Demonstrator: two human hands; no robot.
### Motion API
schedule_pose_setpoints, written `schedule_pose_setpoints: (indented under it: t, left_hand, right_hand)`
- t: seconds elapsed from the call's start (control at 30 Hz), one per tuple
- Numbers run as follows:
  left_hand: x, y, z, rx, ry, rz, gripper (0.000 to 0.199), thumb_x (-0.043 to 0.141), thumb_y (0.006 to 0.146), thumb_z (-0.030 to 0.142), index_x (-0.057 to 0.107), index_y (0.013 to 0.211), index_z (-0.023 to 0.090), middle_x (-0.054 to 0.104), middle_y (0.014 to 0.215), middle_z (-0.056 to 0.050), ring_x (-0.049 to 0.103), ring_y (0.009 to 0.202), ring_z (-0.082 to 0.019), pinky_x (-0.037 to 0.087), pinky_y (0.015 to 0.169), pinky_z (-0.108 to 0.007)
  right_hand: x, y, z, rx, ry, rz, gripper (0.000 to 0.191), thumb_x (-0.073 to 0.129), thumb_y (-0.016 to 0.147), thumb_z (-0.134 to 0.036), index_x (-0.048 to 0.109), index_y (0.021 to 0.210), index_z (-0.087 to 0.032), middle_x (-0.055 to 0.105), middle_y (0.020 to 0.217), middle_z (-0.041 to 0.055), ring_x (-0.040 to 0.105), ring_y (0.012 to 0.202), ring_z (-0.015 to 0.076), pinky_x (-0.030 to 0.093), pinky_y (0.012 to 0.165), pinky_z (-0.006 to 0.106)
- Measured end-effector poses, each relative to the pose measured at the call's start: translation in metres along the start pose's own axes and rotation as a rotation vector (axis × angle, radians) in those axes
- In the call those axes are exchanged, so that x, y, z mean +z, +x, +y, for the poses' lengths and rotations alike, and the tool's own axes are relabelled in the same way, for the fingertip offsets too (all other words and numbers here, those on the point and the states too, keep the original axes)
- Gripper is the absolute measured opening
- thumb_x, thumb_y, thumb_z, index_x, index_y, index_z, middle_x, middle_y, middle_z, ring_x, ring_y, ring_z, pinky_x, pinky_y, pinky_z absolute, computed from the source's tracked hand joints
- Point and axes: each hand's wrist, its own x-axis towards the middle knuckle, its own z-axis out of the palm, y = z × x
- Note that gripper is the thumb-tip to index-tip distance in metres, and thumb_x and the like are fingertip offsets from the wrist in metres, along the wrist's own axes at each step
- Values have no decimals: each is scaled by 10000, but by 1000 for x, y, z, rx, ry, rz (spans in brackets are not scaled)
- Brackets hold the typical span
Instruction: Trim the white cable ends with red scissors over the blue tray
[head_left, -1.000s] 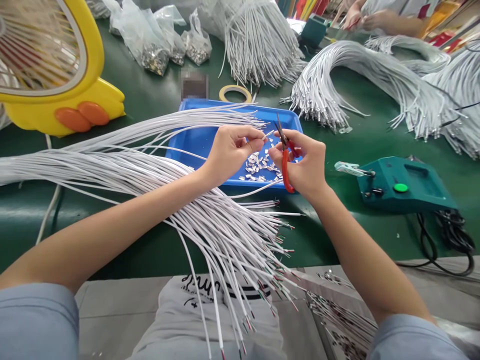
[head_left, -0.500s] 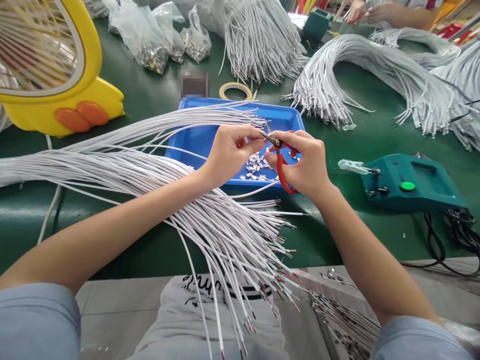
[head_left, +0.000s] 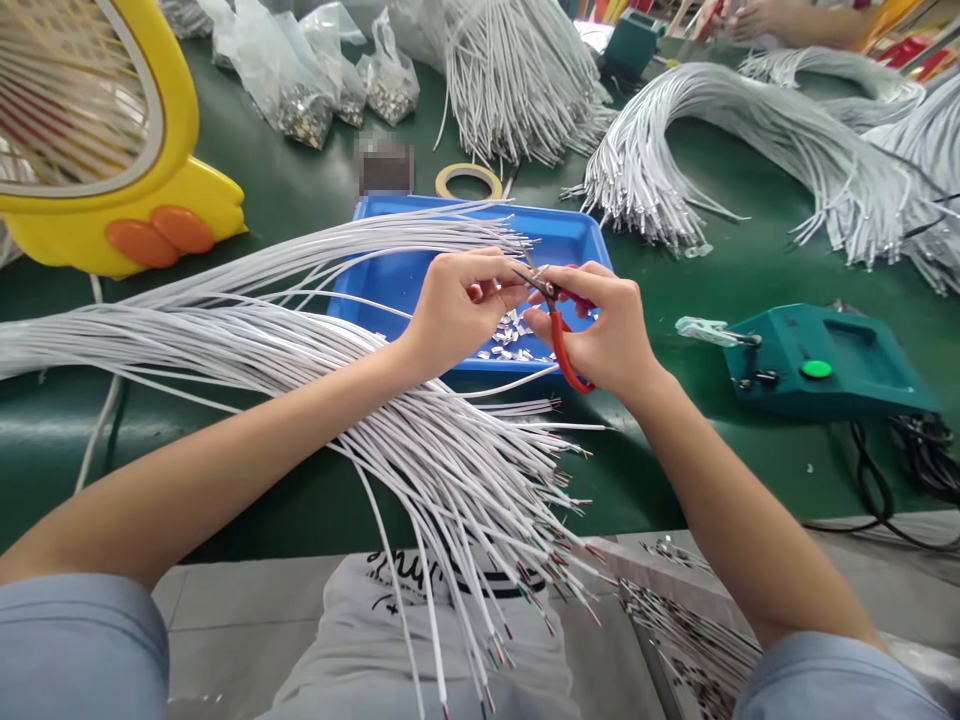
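Cables point(head_left: 300, 340) lie across the blue tray point(head_left: 390, 286); left fingers point(head_left: 486, 265) pinch one, right fingers point(head_left: 581, 284) grip scissors point(head_left: 557, 335).

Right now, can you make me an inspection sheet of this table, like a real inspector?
Surface: shiny green tabletop.
Job's things: red-handled scissors, white cables, and a blue tray holding small white pieces.
Clutter: yellow fan, tape roll, bags of small parts, teal device.
Hands: left hand pinches what looks like a white cable end at the scissors' tips; right hand holds the scissors.
Cables: white cables reach past the tabletop's front edge, some ends showing red and green; black cord beside the teal device.
Surroundings: another person's hands, top right; grey floor below.
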Motion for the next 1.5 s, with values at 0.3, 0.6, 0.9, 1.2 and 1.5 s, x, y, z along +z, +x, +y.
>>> schedule_pose_setpoints:
  t: [0.3, 0.6, 0.9, 1.2, 1.5]
  left_hand:
    - [-2, 5, 1, -127, -144, 94, 59, 669, 753, 113, 702, 715, 145, 677, 708, -16, 505, 569, -72, 397, 516, -208]
    - [0, -1, 4, -40, -115, -105, 59, 691, 744, 115, 724, 712, 153, 629, 639, -15, 466, 562, -83, 366, 513, -227]
    - [2, -2, 0, 10, -60, -74, 56, 721, 708, 90, 723, 697, 145, 633, 617, -11, 452, 531, -72, 347, 479, -222]
    - [3, -1, 0, -25, -139, -121, 97, 670, 721, 41, 715, 696, 123, 680, 629, -5, 585, 568, -80, 462, 539, -187]
    - [1, 2, 2, -38, -239, -311, 198, 547, 793, 45, 676, 654, 105, 618, 569, -2, 550, 549, -67, 461, 554, -186]
  right_hand:
    - [6, 8, 19, 190, 309, 183, 196, 666, 739, -267, 658, 925, -205, 605, 656, -14, 565, 582, 135, 450, 522, 278]
    - [-3, 1, -6, 109, 426, 107, 271, 667, 772, -343, 579, 1019, -272, 650, 807, 2, 667, 762, 170, 550, 701, 347]
    - [0, -1, -16, 82, 476, 187, 258, 710, 748, -376, 592, 943, -254, 656, 740, -16, 662, 701, 144, 537, 616, 295]
    - [1, 2, -7, 63, 616, 159, 269, 749, 710, -249, 633, 951, -233, 664, 720, -49, 640, 658, 101, 501, 591, 246]
    - [-1, 3, -11, -26, 599, 147, 277, 729, 676, -126, 632, 922, -208, 643, 704, -35, 632, 654, 104, 463, 561, 239]
